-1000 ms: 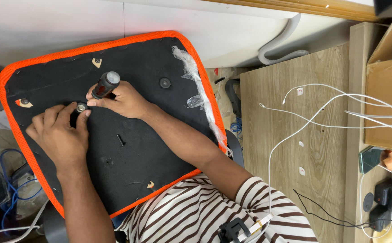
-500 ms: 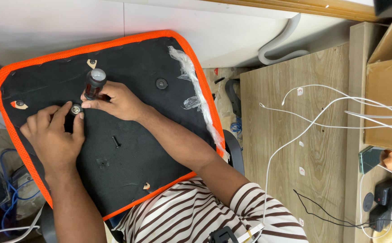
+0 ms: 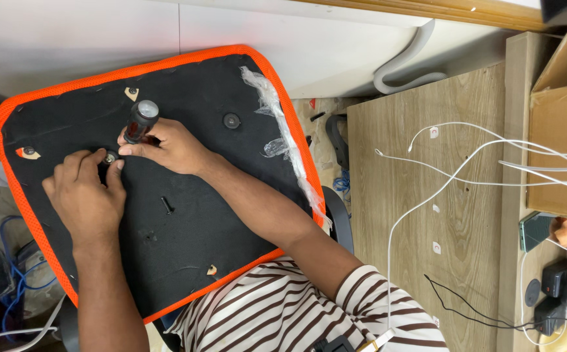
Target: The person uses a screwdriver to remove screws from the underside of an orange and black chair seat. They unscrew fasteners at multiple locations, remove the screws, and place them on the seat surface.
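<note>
Screwdriver [image 3: 141,120] has tipped more upright since a moment ago, gripped in your right hand [image 3: 166,146]. Your left hand [image 3: 85,195] fingers still pinch what looks like a bolt [image 3: 109,158] on the seat base [image 3: 231,215].

Looks like an office or study corner doubling as an assembly spot: wood-grain desk [image 3: 420,215] strewn with white cables [image 3: 466,163], black power adapter [image 3: 560,296], cardboard box [image 3: 560,143], grey corrugated hose [image 3: 407,65] along the white wall, orange-trimmed chair seat [image 3: 186,215] flipped underside up.
</note>
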